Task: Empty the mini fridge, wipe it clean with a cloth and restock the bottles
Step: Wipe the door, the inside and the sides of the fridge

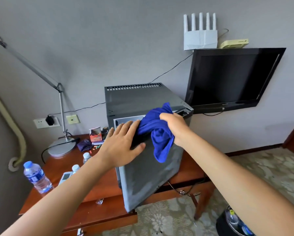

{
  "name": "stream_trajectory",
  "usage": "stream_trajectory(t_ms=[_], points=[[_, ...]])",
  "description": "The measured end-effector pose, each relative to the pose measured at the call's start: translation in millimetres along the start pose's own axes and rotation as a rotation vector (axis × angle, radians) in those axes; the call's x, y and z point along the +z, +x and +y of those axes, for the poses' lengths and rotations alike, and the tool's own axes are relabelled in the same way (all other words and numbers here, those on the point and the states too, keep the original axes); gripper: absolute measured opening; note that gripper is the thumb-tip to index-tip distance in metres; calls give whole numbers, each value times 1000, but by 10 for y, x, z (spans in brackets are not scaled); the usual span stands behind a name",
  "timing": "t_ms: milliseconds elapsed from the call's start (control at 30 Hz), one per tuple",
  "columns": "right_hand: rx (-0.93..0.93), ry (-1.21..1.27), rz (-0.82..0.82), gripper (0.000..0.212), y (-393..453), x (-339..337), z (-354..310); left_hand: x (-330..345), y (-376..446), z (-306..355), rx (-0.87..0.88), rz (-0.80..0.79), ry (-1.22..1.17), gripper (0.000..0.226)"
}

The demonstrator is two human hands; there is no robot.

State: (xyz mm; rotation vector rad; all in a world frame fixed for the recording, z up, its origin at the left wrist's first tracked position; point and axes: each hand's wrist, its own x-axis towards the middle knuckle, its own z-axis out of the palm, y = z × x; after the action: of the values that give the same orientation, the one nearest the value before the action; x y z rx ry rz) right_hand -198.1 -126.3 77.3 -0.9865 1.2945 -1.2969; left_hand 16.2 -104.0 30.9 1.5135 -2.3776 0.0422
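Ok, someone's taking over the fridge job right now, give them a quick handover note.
Left hand: flat, fingers straight, on the fridge door.
Right hand: grips the blue cloth at the door's top edge.
Mini fridge on the desk, door ajar.
Three water bottles stand on the desk left of it.
Interior is hidden, so emptying and inside wiping are unconfirmed.
Left: finish wiping, restock the bottles.

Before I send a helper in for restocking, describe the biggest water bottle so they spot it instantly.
Start at the wooden desk holding the mini fridge. Go to the desk's near left corner, left of the person's left hand. The water bottle stands upright there, clear with a blue cap and label, fully visible, unlike the two bottles behind the forearm.
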Motion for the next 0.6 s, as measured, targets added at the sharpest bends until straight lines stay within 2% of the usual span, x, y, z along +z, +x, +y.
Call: stream_trajectory(t_ms=[67,167,300,500,600], points=[[60,145,-37,30,150,-20,-49,70,10,-86,-27,-4,39,103],[72,121,-118,35,327,-11,-70,269,97,-125,-101,33,174,111],[45,9,-154,20,506,28,-36,571,207,-229,-141,140,375,109],[-93,-87,-175,16,756,19,-25,663,443,-318,-225,152,409,104],[-88,-50,-246,19,811,27,-44,648,574,-356,-264,120,370,101]])
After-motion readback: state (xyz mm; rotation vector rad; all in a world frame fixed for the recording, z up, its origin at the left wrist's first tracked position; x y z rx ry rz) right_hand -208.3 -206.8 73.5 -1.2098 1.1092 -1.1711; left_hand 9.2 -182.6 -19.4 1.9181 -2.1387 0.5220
